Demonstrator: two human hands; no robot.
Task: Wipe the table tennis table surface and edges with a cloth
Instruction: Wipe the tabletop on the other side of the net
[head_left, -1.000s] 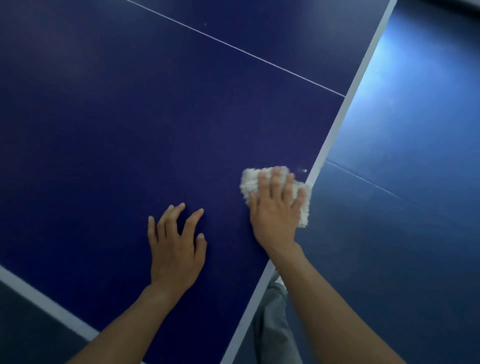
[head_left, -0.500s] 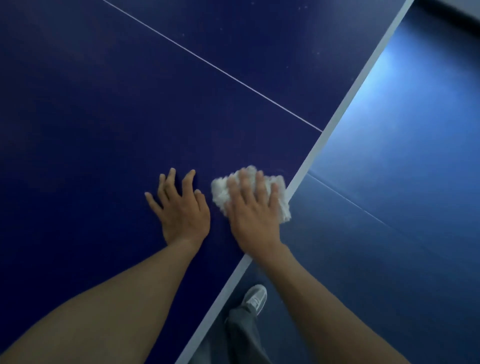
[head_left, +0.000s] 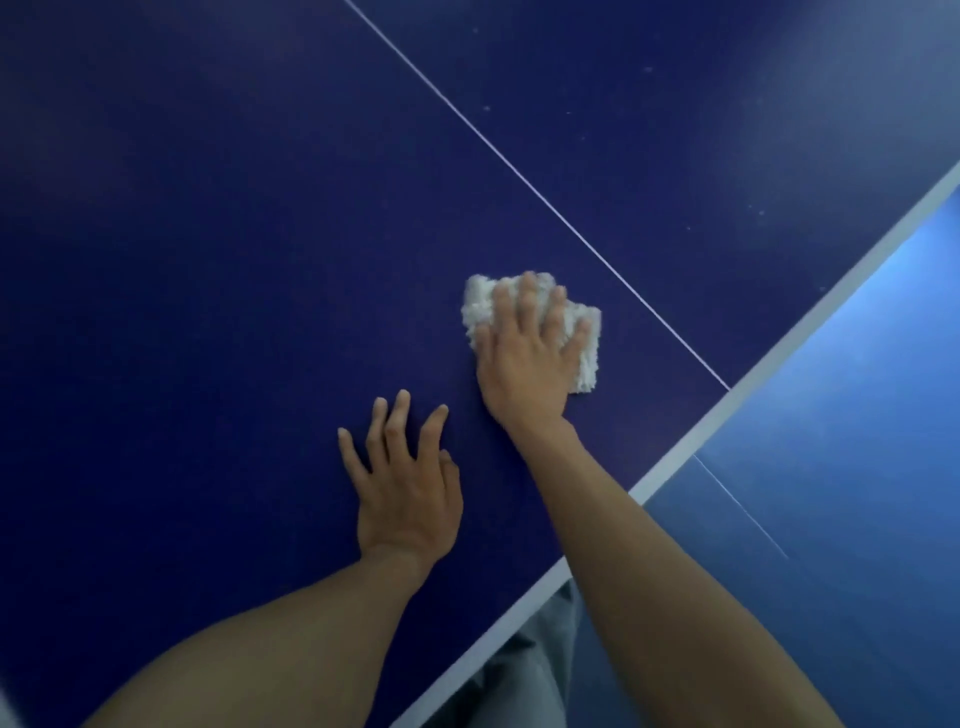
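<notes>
The dark blue table tennis table (head_left: 208, 260) fills most of the view. Its white edge band (head_left: 810, 322) runs diagonally at the right, and a thin white centre line (head_left: 519, 171) crosses the top. A fluffy white cloth (head_left: 480, 306) lies flat on the surface, inward from the edge. My right hand (head_left: 530, 353) presses on the cloth with straight, spread fingers and covers most of it. My left hand (head_left: 405, 488) rests flat on the bare surface, below and left of the cloth, fingers spread.
The blue floor (head_left: 857, 441) lies beyond the table edge at the right, with a thin line across it. My grey trouser leg (head_left: 524, 670) shows beside the edge at the bottom. Small pale specks dot the table top at the upper right.
My right hand has slid the cloth away from the white edge, inward onto the table. My left hand stays flat on the table, now lower than the cloth rather than beside it.
</notes>
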